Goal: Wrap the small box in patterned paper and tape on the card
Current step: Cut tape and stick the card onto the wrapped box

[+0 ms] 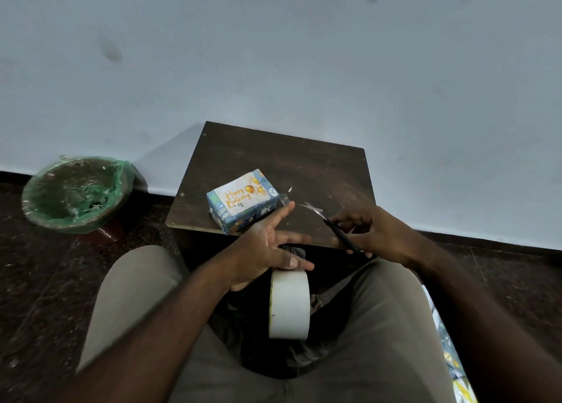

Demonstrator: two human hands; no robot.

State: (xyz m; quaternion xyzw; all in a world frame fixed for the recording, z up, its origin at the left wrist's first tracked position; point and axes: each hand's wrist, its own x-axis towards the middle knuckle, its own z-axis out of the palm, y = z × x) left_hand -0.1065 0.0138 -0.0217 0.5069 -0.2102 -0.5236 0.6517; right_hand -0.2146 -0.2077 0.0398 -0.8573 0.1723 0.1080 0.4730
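Note:
The small box [243, 205], wrapped in blue patterned paper, lies on the near left part of a dark wooden table [304, 165]. A "Happy Birthday" card [240, 199] lies on its top face. My left hand [267, 244] is just in front of the box with its fingers spread and straight. A short piece of clear tape [284, 200] sticks to its raised fingertip. A white tape roll [289, 303] hangs from its lower fingers, between my knees. My right hand [374, 232] grips black-handled scissors [334, 229], whose blades point at the tape piece.
A brown bin lined with a green bag [76, 192] stands on the dark floor to the left of the table. A pale wall rises right behind the table. Scraps of patterned paper [456, 366] lie on the floor at my right.

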